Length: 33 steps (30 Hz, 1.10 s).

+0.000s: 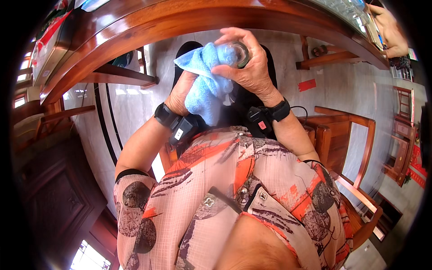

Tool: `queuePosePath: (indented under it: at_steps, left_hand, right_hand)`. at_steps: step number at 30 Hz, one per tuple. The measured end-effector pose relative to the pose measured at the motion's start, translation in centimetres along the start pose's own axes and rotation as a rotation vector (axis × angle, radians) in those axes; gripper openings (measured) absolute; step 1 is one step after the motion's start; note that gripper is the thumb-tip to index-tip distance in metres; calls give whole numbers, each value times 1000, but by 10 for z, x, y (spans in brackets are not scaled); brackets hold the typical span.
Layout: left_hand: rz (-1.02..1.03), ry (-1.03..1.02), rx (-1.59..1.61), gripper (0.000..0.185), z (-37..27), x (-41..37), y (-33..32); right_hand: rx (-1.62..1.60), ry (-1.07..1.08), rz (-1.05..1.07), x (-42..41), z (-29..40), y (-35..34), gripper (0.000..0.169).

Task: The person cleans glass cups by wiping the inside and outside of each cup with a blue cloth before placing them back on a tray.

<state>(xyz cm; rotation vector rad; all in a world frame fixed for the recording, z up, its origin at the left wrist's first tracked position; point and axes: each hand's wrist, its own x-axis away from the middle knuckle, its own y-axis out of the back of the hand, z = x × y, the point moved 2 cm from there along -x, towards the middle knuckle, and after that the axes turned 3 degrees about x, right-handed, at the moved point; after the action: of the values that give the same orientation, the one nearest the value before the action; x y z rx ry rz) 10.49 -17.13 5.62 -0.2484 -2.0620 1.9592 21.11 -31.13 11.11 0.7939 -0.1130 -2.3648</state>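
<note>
My right hand (254, 64) is curled around a clear drinking glass (241, 54), its round end turned to the right. A light blue terry cloth (207, 77) covers the glass's left part and hangs down below it in folds. From underneath, my left hand (185, 88) holds the cloth, most of its fingers hidden by the fabric. Both hands are above my lap, just in front of the wooden table's edge. How far the cloth reaches into the glass cannot be told.
The polished wooden table (189, 18) curves across the top. A box (55, 55) with a red and clear wrapping lies at its left. Glassware (352, 13) stands at the upper right, near another person's arm (393, 33). A wooden chair (337, 135) stands to my right; red paper (306, 85) lies on the floor.
</note>
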Motion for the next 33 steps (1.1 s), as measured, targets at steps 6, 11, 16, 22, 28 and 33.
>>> queuePosePath:
  at_steps: [6, 11, 16, 22, 28, 33]
  left_hand:
    - [-9, 6, -28, 56, 2, 2, 11]
    - [-235, -172, -631, 47, -4, -1, -8]
    - [-360, -440, -869, 37, -28, -9, 7]
    - [-79, -733, -1991, 66, -33, -4, -59]
    - [-183, -643, -1480, 53, -4, -9, -34]
    - [-135, -566, -1256, 45, -7, -11, -32]
  right_hand:
    - [-67, -71, 108, 8, -2, -11, 62]
    - [39, -45, 65, 8, 1, -6, 55]
    - [158, -83, -30, 3, 10, 5, 42]
    - [448, -16, -34, 1, 6, 9, 40]
    - [527, 78, 96, 4, 9, 1, 36]
    - [581, 83, 175, -1, 16, 3, 36]
